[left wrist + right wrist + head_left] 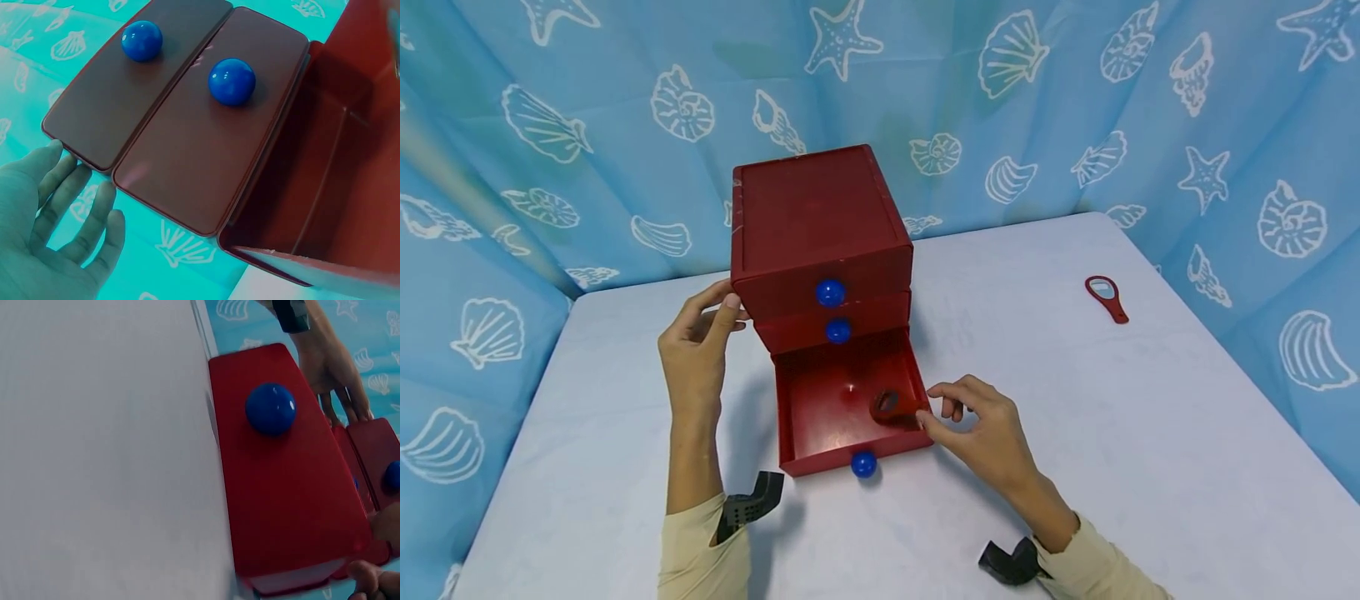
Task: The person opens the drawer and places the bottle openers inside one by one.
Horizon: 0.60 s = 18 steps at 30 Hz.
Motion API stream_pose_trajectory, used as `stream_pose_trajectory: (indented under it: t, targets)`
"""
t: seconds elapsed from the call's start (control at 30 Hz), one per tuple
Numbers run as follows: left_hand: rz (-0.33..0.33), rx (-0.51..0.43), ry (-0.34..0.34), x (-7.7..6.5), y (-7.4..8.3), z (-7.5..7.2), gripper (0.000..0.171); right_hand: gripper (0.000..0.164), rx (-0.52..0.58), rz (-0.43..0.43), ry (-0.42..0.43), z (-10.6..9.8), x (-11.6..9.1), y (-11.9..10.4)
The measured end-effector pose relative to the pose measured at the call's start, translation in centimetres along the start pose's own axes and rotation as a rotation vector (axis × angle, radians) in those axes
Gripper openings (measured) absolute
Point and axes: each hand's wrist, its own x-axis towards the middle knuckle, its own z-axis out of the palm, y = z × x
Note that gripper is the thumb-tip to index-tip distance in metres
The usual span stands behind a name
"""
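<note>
A red chest of drawers (820, 212) with blue round knobs stands on the table, its bottom drawer (820, 417) pulled out. At the chest's left side, my left hand (696, 350) rests its fingertips near the top drawer's edge; the left wrist view shows that hand (62, 231) with its fingers spread. Inside the bottom drawer, near its right wall, is a small red magnifying glass (886, 406). My right hand (981, 425) is at that wall, thumb and finger pinching the handle end. Only fingertips of the right hand (387, 528) show in the right wrist view.
A second red magnifying glass (1107, 298) lies at the right of the white tabletop (1037, 333). Behind hangs a blue curtain (955, 83) printed with white shells. The open drawer's front and its blue knob (863, 464) stick out toward me.
</note>
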Motion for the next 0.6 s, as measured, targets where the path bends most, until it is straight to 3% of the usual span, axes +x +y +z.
stream_pose_trajectory:
  t: [0.23, 0.6]
  targets:
    - [0.011, -0.011, -0.003, 0.0, 0.1, 0.3, 0.032, 0.021, -0.047, -0.01, 0.064, -1.9, 0.8, 1.6]
    - [0.006, -0.008, -0.002, -0.2, 0.0, 0.2, 0.032, 0.016, -0.236, 0.047, 0.142, -6.1, 2.4, 5.7]
